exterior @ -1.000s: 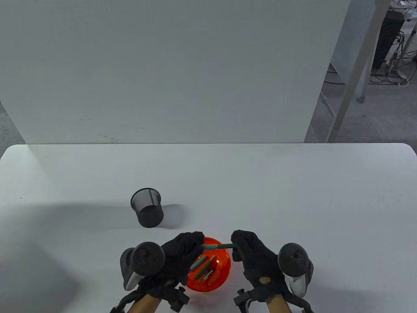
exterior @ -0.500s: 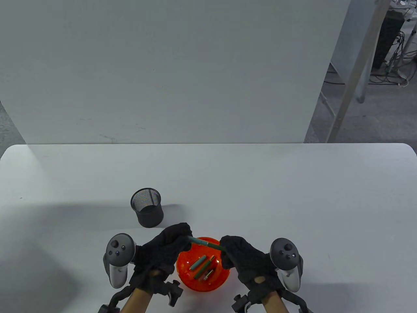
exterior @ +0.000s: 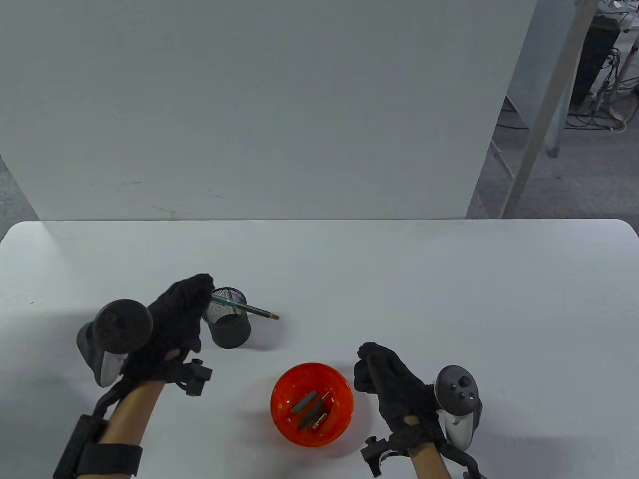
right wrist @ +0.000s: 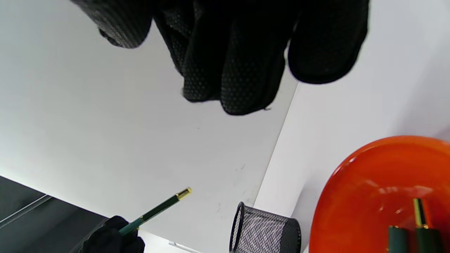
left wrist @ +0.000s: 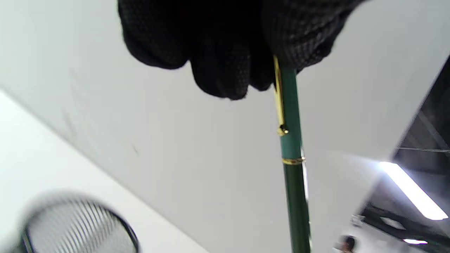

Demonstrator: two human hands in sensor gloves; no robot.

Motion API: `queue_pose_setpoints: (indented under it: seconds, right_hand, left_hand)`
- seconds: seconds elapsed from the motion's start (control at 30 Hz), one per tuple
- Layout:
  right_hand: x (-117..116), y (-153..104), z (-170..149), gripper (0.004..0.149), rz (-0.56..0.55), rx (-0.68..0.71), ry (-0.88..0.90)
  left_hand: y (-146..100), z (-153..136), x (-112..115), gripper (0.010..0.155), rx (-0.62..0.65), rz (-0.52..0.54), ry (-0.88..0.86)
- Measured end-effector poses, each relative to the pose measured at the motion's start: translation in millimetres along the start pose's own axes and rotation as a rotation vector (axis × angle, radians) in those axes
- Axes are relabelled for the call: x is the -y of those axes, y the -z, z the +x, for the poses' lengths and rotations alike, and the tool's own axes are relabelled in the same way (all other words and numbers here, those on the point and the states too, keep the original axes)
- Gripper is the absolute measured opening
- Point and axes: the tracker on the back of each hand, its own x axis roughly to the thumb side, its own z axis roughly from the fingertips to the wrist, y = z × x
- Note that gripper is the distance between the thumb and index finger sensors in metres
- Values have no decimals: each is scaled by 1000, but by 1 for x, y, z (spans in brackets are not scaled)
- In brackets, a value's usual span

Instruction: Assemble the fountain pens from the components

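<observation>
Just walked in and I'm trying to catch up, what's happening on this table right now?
A person in sensor gloves is assembling fountain pens. The left hand grips a capped green pen by one end and holds it across the top of the black mesh cup, not yet dropped in. The right hand holds nothing and hovers beside the orange bowl, where a few loose green and gold pen parts lie waiting.
</observation>
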Motion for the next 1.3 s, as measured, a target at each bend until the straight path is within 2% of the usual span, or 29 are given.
queue_pose_setpoints:
  seconds: [0.1, 0.2, 0.43, 0.6, 0.8, 1.07, 1.3]
  right_hand:
    - [-3, -1, 1, 54, 21, 8, -3]
    - [-3, -1, 1, 54, 22, 12, -10]
    - [-1, 0, -1, 54, 19, -6, 31]
    - [-2, 0, -2, 54, 28, -6, 17]
    - [-2, 1, -1, 54, 35, 0, 22]
    - [-2, 2, 0, 54, 45, 16, 36]
    - [-1, 1, 0, 54, 39, 20, 47]
  left_hand:
    - [11, -10, -13, 43, -49, 36, 146]
    - [16, -23, -14, 43, -97, 47, 212]
    - [22, -43, 22, 43, -185, 21, 243]
    - [24, -48, 53, 43, -187, -38, 292]
    - [21, -59, 79, 43, -230, -86, 245]
    - [14, -63, 95, 43, -213, -144, 268]
    - [10, -63, 98, 43, -209, -143, 294]
